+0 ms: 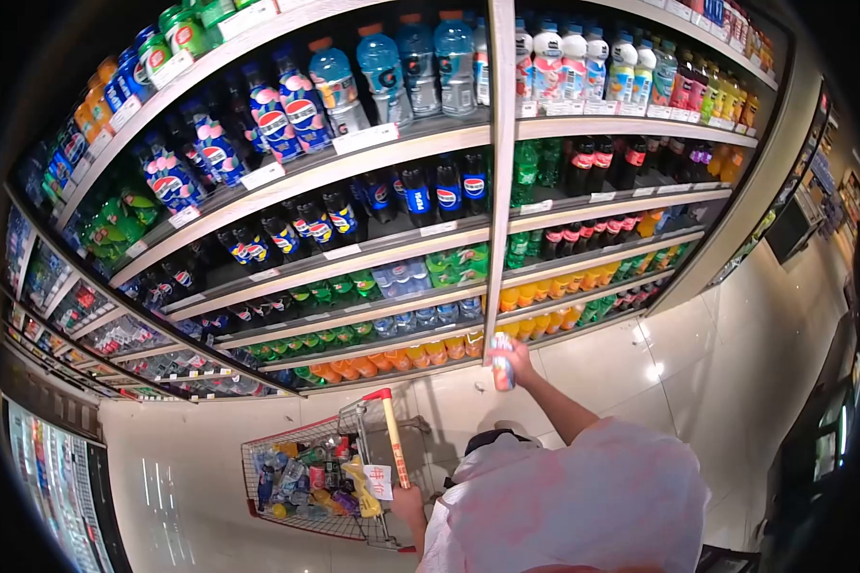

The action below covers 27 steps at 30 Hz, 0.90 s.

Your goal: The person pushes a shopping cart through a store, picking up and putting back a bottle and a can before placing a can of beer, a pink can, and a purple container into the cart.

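My right hand [514,361] is closed around a small bottle [502,372] with a pale top and an orange-red lower part, held upright in front of the lowest shelves. Down at the cart, my left hand [409,504] is wrapped round the yellow handle [395,444] near its lower end. The wire shopping cart [258,516] stands at my left and holds several bottles and packages. A white paper sign [378,481] with red writing hangs beside the handle.
Drink shelves [430,141] with several rows of bottles rise ahead, split by an upright post [502,191]. Glass-fronted coolers [57,477] stand at the lower left. Glossy floor tiles [707,353] stretch to the right.
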Motion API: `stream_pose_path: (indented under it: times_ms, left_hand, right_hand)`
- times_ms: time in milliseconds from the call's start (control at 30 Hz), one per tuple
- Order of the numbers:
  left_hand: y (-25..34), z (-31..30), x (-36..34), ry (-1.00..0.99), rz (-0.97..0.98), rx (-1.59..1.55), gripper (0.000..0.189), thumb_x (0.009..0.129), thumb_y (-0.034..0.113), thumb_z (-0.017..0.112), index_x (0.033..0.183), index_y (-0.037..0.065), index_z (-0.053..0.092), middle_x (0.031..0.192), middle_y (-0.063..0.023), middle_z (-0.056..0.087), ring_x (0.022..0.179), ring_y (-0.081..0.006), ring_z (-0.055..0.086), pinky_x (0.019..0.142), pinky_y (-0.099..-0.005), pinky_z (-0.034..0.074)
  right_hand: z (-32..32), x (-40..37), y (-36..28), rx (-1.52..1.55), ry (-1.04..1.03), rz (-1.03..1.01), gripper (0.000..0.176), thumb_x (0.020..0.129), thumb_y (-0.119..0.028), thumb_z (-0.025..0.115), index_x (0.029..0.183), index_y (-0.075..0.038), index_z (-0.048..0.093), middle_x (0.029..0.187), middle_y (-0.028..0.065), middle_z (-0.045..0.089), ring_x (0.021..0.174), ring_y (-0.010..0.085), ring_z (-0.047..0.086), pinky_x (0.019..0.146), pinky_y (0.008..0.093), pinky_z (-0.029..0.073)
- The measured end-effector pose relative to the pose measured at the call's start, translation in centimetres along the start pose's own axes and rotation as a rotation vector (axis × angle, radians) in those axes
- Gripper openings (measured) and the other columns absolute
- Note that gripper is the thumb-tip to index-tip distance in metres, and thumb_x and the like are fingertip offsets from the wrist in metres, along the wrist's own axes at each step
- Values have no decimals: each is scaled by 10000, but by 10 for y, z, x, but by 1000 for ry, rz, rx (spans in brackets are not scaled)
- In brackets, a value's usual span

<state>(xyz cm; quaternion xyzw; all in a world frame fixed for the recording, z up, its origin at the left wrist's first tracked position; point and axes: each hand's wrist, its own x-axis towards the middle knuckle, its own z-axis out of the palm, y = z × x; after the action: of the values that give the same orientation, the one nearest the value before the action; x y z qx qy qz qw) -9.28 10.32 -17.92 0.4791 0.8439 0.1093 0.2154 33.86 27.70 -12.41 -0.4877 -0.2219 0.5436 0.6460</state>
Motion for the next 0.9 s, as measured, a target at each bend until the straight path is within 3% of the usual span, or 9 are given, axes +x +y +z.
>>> stream_pose_path:
  times_ms: [67, 133, 267, 467, 633, 733, 767, 900]
  left_hand:
    - [5, -3, -3, 15, -32, 14, 290, 816, 266, 686, 1010, 58, 745, 905, -231, 744, 890, -474, 720, 809, -561, 571]
    - [3, 1, 1, 5, -21, 29, 294, 817, 269, 686, 1013, 60, 748, 915, -235, 746, 900, -480, 719, 817, -560, 574]
    - [17, -10, -8, 16, -60, 86, 318, 822, 280, 685, 1025, 44, 751, 954, -250, 749, 925, -492, 717, 826, -560, 579]
    - [14, 0, -10, 91, -88, 180, 330, 839, 315, 685, 924, 8, 771, 888, -281, 741, 894, -490, 726, 824, -576, 580]
    - [9, 14, -14, 145, -123, 188, 366, 822, 352, 715, 954, 16, 774, 893, -278, 743, 898, -487, 725, 818, -580, 575]
    - [1, 24, -10, 204, -111, 158, 373, 821, 361, 716, 991, 32, 767, 901, -266, 747, 895, -487, 724, 815, -583, 572]
    - [-4, 26, -8, 185, -116, 195, 387, 828, 368, 707, 1027, 41, 764, 912, -263, 749, 886, -487, 722, 812, -582, 571]
    - [-2, 30, -3, 158, -181, 208, 431, 832, 400, 703, 1063, 43, 776, 955, -258, 754, 935, -478, 725, 828, -579, 571]
  right_hand:
    - [5, 13, -51, 200, -70, 98, 318, 882, -151, 801, 1130, -20, 653, 924, 135, 741, 774, 249, 755, 665, 383, 631]
    - [12, 24, -97, 366, -37, 39, 330, 925, -219, 755, 1166, -26, 639, 944, 157, 744, 782, 271, 756, 660, 393, 630]
    - [5, 37, -184, 311, -104, -153, 445, 973, -372, 636, 1254, -31, 582, 1018, 162, 722, 853, 266, 732, 740, 401, 623]
    - [-50, 35, -272, 482, -279, -269, 507, 984, -358, 610, 1332, 4, 542, 1115, 193, 701, 912, 288, 726, 801, 422, 630]
    - [-119, 27, -296, 527, -378, -331, 529, 1012, -378, 603, 1354, 17, 523, 1191, 212, 675, 928, 292, 711, 770, 410, 629]
    - [-167, 26, -288, 572, -330, -249, 528, 1030, -419, 602, 1366, -22, 515, 1225, 202, 662, 961, 293, 702, 751, 423, 628]
    - [-181, 23, -282, 611, -288, -223, 478, 1032, -382, 638, 1372, -72, 508, 1197, 163, 655, 979, 280, 695, 723, 440, 637]
    - [-266, 23, -225, 202, 38, -15, 524, 943, -281, 776, 1351, -103, 501, 1145, 109, 640, 975, 234, 686, 692, 452, 652]
